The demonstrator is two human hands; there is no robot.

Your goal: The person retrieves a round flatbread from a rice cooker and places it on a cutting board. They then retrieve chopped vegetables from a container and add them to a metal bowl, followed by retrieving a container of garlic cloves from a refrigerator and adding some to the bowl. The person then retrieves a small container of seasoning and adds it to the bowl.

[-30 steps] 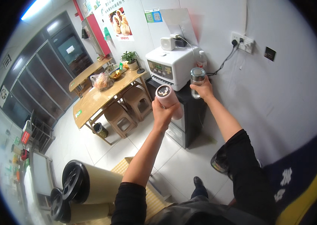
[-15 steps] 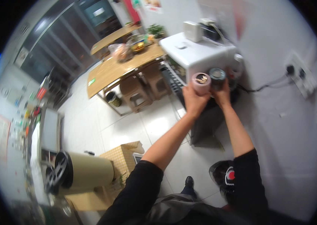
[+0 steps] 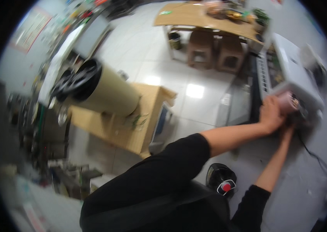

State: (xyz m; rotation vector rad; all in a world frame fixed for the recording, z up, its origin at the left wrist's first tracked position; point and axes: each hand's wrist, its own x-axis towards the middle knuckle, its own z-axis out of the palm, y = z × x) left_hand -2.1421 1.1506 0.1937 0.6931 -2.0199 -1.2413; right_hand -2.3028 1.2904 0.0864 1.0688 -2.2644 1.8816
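My left hand (image 3: pixel 270 115) is closed round a pink round container (image 3: pixel 286 103) whose open-looking top shows dark and light bits too small to name. Close beside it, a dark glassy jar (image 3: pixel 303 113) is partly hidden and blurred. My right hand (image 3: pixel 288 128) reaches up from below, largely covered by the left hand and the container, and its fingers appear to be round the jar. Both hands are at the near corner of a white box-shaped appliance (image 3: pixel 292 71).
A tall beige bin-like cylinder (image 3: pixel 113 91) with a black top stands on a wooden-topped table (image 3: pixel 107 131) at left. A large dark bottle (image 3: pixel 220 178) with a red cap is on the floor. Stools (image 3: pixel 201 46) sit under a far table (image 3: pixel 186 14). A cable (image 3: pixel 314 154) hangs at right.
The view has turned left, so the room appears shifted right. Both hands stay by the appliance with the containers; the right hand and dark jar are now more hidden.
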